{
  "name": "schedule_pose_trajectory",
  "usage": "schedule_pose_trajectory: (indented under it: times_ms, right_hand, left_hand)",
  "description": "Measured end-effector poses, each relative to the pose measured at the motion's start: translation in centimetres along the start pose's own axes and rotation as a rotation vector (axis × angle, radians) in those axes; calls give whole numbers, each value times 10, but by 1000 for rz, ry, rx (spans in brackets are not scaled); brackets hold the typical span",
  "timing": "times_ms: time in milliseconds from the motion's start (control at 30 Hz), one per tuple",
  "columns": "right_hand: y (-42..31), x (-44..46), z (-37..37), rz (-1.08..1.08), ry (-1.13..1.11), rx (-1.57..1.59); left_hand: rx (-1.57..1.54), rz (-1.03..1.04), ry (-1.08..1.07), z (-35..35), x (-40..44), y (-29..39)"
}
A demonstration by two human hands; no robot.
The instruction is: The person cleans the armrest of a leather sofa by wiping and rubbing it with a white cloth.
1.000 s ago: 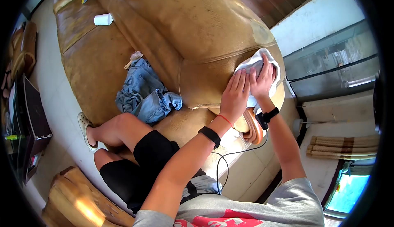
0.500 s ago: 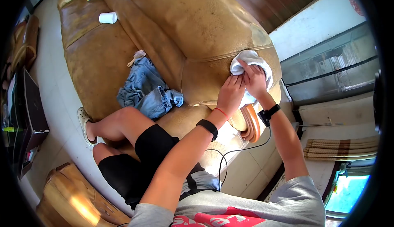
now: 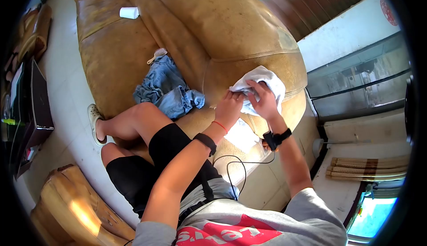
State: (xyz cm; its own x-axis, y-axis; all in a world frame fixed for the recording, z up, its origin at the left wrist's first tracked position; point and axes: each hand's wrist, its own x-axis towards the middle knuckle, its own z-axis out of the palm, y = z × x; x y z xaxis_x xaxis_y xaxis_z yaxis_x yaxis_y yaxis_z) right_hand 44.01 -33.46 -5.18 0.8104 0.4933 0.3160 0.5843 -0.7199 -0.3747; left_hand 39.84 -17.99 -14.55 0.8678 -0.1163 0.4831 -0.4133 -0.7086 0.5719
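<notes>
A white cloth (image 3: 267,78) is bunched between my two hands over the arm end of the tan leather sofa (image 3: 249,28). My left hand (image 3: 229,109) has its fingers closed on the cloth's near left edge. On the cloth's near right side, my right hand (image 3: 265,102) grips a fold, its fingers bent. Parts of the fingertips are hidden in the folds. Crumpled blue denim (image 3: 164,90) lies on the seat to the left of my hands. A hairbrush (image 3: 157,56) rests at the far end of the denim.
A white cup (image 3: 129,12) lies on its side farther along the sofa. From my right wrist hangs a black cable (image 3: 245,162), looping across in front of my body. Glass panels (image 3: 360,75) stand to the right, and a dark table (image 3: 40,108) is at far left.
Both hands have come back from the sofa arm, toward my body and leftward, bringing the cloth along. The cloth is now more spread out. My view has shifted slightly.
</notes>
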Motion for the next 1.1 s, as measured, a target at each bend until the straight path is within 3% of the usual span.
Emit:
schedule_pose_trajectory:
  times_ms: [67, 200, 300, 433, 567, 667, 800, 1100]
  right_hand:
    - [-10, -13, 4, -26, 72, 34]
    - [-12, -41, -4, 104, 220, -76]
    - [3, -55, -14, 189, 297, -175]
    - [20, -49, -32, 121, 408, -295]
    - [40, -18, -55, 112, 369, -231]
    - [64, 8, -57, 95, 338, -210]
    - [102, 16, -29, 74, 332, -352]
    - [103, 12, -25, 109, 321, -394]
  left_hand:
    - [-52, -147, -30, -2, -5, -7]
    - [-130, -159, -81, -8, 4, -5]
    - [-127, -86, 83, 8, 21, 27]
    - [-256, -137, 79, 16, 53, 75]
    - [-209, -190, 174, 32, 98, 91]
    - [-61, -112, 206, 49, 124, 76]
    - [-15, -33, 271, 60, 130, 56]
    - [80, -1, 275, 46, 117, 54]
